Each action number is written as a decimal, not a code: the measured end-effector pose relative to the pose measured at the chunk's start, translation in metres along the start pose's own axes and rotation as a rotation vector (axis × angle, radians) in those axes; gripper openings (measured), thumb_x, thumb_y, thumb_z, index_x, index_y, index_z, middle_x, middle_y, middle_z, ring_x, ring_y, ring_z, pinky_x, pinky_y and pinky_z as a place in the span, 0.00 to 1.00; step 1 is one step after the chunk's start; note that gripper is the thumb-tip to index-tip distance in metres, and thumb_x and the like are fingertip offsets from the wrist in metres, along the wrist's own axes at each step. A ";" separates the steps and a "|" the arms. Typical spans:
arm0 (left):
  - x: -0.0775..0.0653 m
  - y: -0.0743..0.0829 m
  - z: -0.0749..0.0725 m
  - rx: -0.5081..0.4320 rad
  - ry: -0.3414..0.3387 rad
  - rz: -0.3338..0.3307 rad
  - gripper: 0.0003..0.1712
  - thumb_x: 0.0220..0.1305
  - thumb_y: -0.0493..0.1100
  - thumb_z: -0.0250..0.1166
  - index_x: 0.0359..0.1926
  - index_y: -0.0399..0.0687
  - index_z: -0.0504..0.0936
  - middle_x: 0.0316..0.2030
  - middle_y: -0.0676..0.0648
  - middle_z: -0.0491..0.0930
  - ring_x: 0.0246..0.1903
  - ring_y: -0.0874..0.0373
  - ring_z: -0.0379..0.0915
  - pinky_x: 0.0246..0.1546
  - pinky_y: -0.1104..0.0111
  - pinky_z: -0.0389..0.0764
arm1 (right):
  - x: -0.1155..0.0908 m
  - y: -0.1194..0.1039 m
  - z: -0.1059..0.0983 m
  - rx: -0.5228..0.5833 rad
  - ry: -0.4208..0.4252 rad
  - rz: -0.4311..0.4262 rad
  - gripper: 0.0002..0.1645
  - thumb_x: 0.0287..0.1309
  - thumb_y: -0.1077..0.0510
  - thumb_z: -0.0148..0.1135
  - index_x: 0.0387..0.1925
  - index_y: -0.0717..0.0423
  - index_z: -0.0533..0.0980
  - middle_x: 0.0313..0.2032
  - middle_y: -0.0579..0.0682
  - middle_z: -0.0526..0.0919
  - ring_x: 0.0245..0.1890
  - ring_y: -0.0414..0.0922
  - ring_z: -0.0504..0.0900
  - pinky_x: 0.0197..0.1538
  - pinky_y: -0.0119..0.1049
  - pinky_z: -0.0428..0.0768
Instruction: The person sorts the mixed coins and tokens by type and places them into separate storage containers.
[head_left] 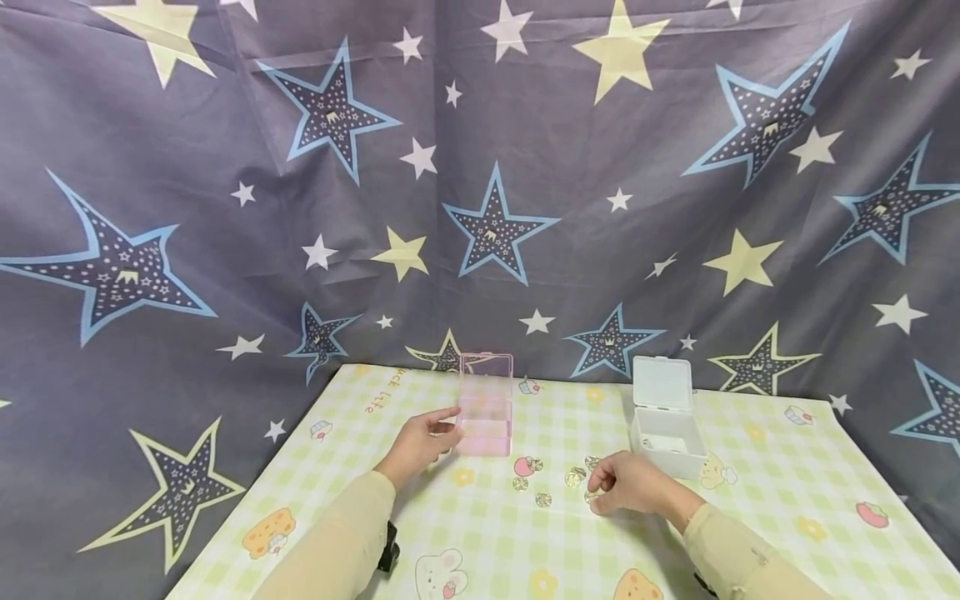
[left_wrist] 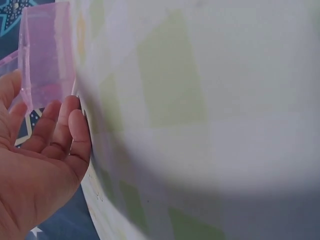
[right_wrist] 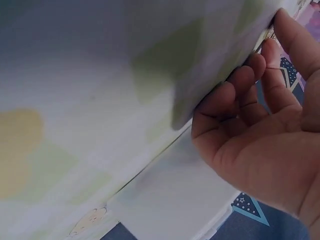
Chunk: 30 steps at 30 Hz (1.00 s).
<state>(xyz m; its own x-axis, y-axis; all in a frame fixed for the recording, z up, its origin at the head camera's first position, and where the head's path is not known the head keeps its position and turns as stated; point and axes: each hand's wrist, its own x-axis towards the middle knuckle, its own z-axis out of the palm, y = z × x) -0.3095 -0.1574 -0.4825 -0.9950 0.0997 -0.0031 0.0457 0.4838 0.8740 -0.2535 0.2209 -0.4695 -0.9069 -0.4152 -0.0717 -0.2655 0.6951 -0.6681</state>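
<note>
A clear pink plastic box (head_left: 484, 437) stands on the table with its lid (head_left: 486, 377) raised. My left hand (head_left: 423, 442) rests its fingertips against the box's left side; in the left wrist view its fingers (left_wrist: 64, 122) are loosely bent. Several gold-coloured coins lie to the right of this box, among them one coin (head_left: 543, 500) nearer me and another coin (head_left: 575, 477). My right hand (head_left: 633, 483) is down at the table, thumb and index finger about a coin (head_left: 589, 496), which they partly hide. Its other fingers (right_wrist: 222, 100) are curled.
A white box (head_left: 667, 454) with its lid (head_left: 662, 383) raised stands just behind my right hand. Its inside is only partly visible. A green-and-white checked cloth (head_left: 757, 517) with printed figures covers the table. A dark star-patterned curtain (head_left: 495, 100) hangs behind.
</note>
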 end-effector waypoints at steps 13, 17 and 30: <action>0.003 -0.002 0.003 -0.043 0.008 -0.018 0.29 0.74 0.44 0.70 0.73 0.51 0.79 0.58 0.39 0.87 0.39 0.51 0.88 0.31 0.64 0.80 | -0.001 0.001 0.003 -0.003 0.022 0.003 0.13 0.46 0.65 0.82 0.32 0.56 0.83 0.28 0.44 0.78 0.32 0.41 0.73 0.36 0.30 0.71; 0.002 -0.004 0.004 -0.044 0.011 -0.013 0.28 0.74 0.43 0.70 0.72 0.50 0.80 0.59 0.37 0.86 0.38 0.52 0.89 0.32 0.63 0.82 | -0.003 0.005 0.006 0.009 0.030 -0.037 0.14 0.47 0.64 0.82 0.32 0.55 0.82 0.28 0.43 0.79 0.30 0.37 0.73 0.36 0.29 0.72; 0.002 -0.004 0.004 -0.046 0.022 -0.020 0.28 0.74 0.42 0.70 0.72 0.49 0.80 0.58 0.37 0.87 0.40 0.54 0.89 0.34 0.63 0.82 | -0.004 0.012 0.006 0.208 -0.031 -0.124 0.06 0.57 0.70 0.69 0.36 0.61 0.81 0.27 0.47 0.82 0.25 0.33 0.72 0.29 0.26 0.70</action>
<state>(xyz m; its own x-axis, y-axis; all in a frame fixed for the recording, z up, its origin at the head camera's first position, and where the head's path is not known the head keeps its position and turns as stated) -0.3115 -0.1559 -0.4879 -0.9974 0.0709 -0.0103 0.0224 0.4451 0.8952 -0.2511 0.2274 -0.4818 -0.8601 -0.5102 -0.0004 -0.2981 0.5031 -0.8112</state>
